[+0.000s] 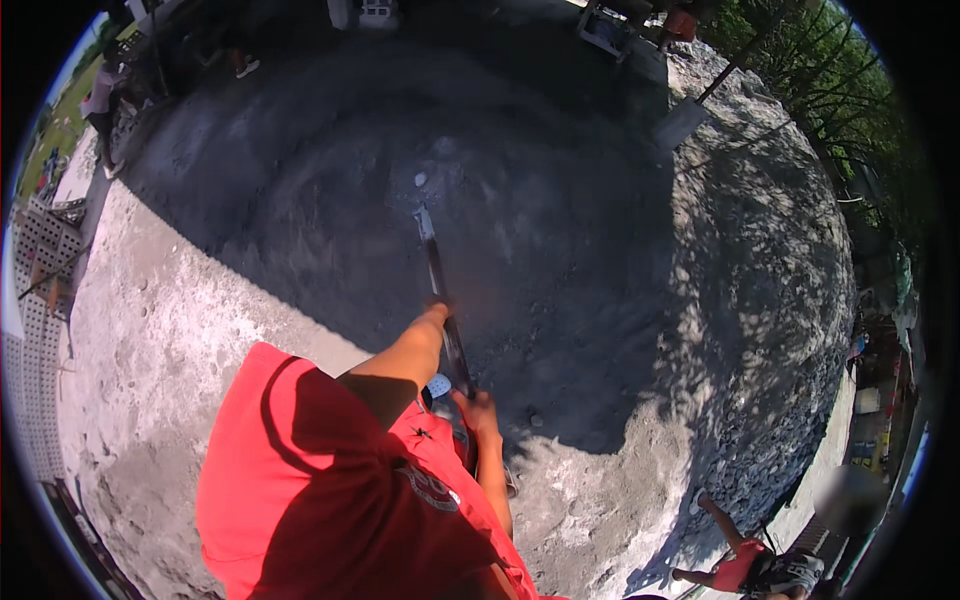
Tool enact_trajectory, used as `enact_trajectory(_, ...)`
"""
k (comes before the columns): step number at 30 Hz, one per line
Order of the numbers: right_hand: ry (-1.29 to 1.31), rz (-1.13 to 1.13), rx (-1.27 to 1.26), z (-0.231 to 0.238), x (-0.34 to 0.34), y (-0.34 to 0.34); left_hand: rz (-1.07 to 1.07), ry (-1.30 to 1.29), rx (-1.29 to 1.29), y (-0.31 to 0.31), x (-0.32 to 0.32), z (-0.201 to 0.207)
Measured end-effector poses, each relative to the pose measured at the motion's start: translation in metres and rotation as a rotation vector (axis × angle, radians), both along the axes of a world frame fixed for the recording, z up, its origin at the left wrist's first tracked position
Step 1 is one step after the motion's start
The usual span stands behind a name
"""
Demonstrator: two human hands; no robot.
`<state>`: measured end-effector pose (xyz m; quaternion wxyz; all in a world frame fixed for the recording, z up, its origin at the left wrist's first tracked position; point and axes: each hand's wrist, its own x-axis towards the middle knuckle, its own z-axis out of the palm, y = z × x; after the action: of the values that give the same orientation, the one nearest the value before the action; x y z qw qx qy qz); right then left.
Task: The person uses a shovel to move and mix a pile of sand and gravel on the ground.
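Observation:
Both of my hands are closed round a long-handled tool with a dark shaft (437, 272). My left hand (438, 308) grips it partway along, with the arm stretched forward from a red sleeve. Lower on the shaft, closer to my body, my right hand (479, 408) holds the near end. The tool's pale far end (425, 222) points away from me at the grey ground; its exact kind cannot be made out. Just beyond that end lies a small whitish lump (420, 180) on a paler patch of powdery material.
A spade (680, 124) leans or stands at the upper right. Rubble (780, 300) covers the right side. Pale perforated blocks (40, 340) are stacked at the left edge. One person (103, 105) stands at the far left, another (745, 565) at the lower right.

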<state>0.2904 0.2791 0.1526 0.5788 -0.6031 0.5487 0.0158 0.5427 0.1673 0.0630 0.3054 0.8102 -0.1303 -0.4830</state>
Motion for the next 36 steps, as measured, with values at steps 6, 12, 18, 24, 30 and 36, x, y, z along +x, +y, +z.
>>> enact_trajectory(6,-0.411,0.058,0.819,0.029,0.069,-0.086,-0.031,-0.540,0.176,-0.025,0.048,0.075)
enact_trajectory(12,-0.332,0.469,0.167,0.001,0.047,-0.062,0.272,-0.155,0.195,0.041,0.061,-0.044)
enact_trajectory(18,0.108,0.388,-0.025,-0.009,-0.036,-0.033,0.067,0.858,0.186,0.094,-0.012,-0.058)
enact_trajectory(24,0.427,0.414,-0.118,0.035,-0.037,-0.018,-0.638,0.620,0.478,0.115,-0.052,-0.066)
enact_trajectory(30,0.502,0.263,0.023,0.039,-0.124,0.062,-1.174,0.457,0.399,0.130,-0.107,-0.069)
enact_trajectory(36,-0.206,-0.407,0.610,-0.064,-0.226,0.171,-1.077,0.606,0.358,0.141,-0.266,-0.077)
